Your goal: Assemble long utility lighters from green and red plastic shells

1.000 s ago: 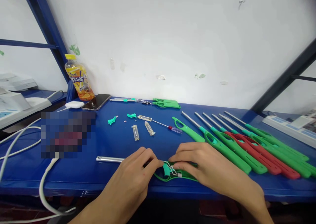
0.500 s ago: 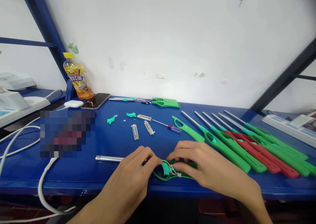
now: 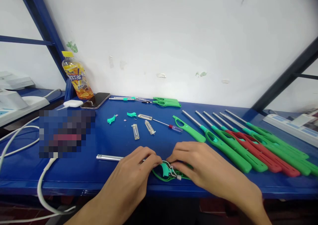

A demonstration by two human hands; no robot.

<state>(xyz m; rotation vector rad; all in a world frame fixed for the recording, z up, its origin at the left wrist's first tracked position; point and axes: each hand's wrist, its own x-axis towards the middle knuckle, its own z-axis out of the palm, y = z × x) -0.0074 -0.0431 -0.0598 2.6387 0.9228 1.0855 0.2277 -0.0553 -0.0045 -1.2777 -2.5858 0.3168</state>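
Near the front edge of the blue table [image 3: 104,142] lies an opened long-nosed lighter [image 3: 164,172]: a green half-shell with a teal trigger and white wires showing inside, its silver metal tube [image 3: 109,157] pointing left. My left hand [image 3: 134,175] pinches the lighter where the tube joins the shell. My right hand [image 3: 206,168] lies over the shell's right part, fingertips pressed on the inner pieces.
A row of finished green and red lighters [image 3: 243,142] lies to the right. Small parts, clear inserts [image 3: 135,131], teal triggers [image 3: 111,119] and a red-handled screwdriver [image 3: 171,127] are scattered mid-table. At the back left stand a drink bottle [image 3: 76,76], a phone [image 3: 96,100] and white cables [image 3: 42,182].
Both hands and the open lighter have shifted slightly left, and my fingertips have closed in nearer the teal trigger.
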